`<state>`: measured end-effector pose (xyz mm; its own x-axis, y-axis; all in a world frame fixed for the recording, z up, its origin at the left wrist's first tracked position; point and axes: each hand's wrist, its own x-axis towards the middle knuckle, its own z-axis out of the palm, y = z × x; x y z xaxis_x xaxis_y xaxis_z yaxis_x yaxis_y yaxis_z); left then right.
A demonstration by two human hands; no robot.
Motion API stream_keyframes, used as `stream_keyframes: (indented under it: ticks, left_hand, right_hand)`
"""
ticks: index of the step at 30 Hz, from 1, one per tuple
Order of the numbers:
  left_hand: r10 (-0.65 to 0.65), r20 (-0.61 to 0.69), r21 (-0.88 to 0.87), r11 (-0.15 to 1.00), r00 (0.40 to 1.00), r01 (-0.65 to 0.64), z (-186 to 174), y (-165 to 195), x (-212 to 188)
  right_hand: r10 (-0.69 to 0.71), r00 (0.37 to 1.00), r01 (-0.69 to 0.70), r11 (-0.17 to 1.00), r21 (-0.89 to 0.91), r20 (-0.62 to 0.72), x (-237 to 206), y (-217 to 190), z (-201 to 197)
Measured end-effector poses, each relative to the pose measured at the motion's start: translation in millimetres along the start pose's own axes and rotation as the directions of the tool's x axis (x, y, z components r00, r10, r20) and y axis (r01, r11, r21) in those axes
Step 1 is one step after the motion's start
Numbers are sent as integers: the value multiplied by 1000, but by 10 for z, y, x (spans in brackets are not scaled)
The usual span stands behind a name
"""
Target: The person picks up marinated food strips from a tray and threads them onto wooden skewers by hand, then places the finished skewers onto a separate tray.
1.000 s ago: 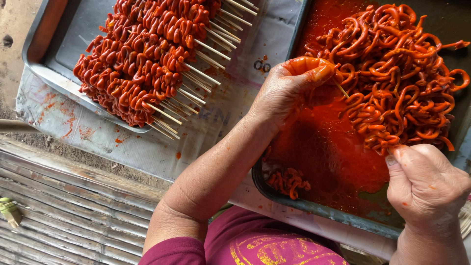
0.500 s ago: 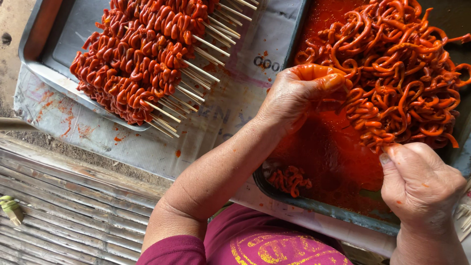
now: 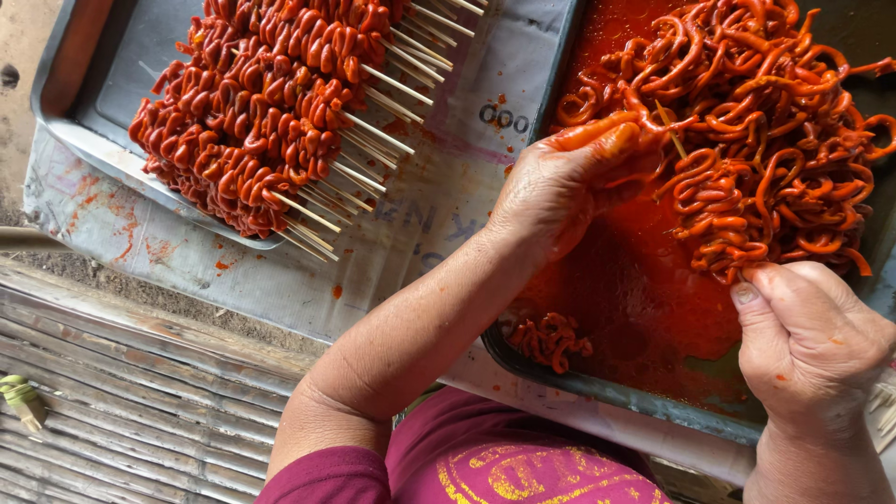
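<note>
My left hand (image 3: 574,182), smeared with red sauce, pinches a red marinated strand (image 3: 653,117) at the edge of a tangled pile of strands (image 3: 765,140) in a dark tray (image 3: 616,397). The tip of a thin wooden skewer (image 3: 670,131) shows right beside its fingers. My right hand (image 3: 812,345) is closed in a fist at the pile's near edge, thumb on the skewer's lower end, where strands hide most of the stick.
At the upper left, a grey metal tray (image 3: 103,140) holds several filled skewers (image 3: 261,121), their bare sticks pointing right. Both trays rest on a stained printed sheet (image 3: 439,224). A small clump of strands (image 3: 551,338) lies in the dark tray's near corner. Slatted wood (image 3: 112,420) runs along the lower left.
My left hand has pushed right, deeper into the pile, closing on a strand. My right hand has stayed nearly in place at the pile's near edge.
</note>
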<state>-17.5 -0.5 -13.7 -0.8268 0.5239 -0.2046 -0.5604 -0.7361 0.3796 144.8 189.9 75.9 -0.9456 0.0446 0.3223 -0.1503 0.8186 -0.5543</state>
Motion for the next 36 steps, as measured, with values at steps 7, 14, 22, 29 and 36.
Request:
stream_keyframes:
  ticks: [7, 14, 22, 29, 36]
  left_hand:
    - [39, 56, -127, 991, 998, -32, -17, 95, -7]
    - [52, 95, 75, 995, 994, -59, 9, 167, 24]
    - [136, 52, 304, 941, 989, -146, 38, 157, 17]
    - [123, 68, 425, 894, 990, -141, 6, 172, 70]
    - [41, -20, 512, 858, 999, -26, 27, 378, 10]
  right_hand:
    - [-6, 1000, 8, 998, -67, 30, 58, -72, -24]
    - [-24, 999, 25, 998, -63, 29, 100, -118, -52]
    - [-15, 999, 16, 999, -44, 33, 140, -135, -73]
    - [44, 998, -38, 993, -115, 52, 120, -254, -124]
    - [27, 999, -27, 1000, 14, 38, 95, -139, -69]
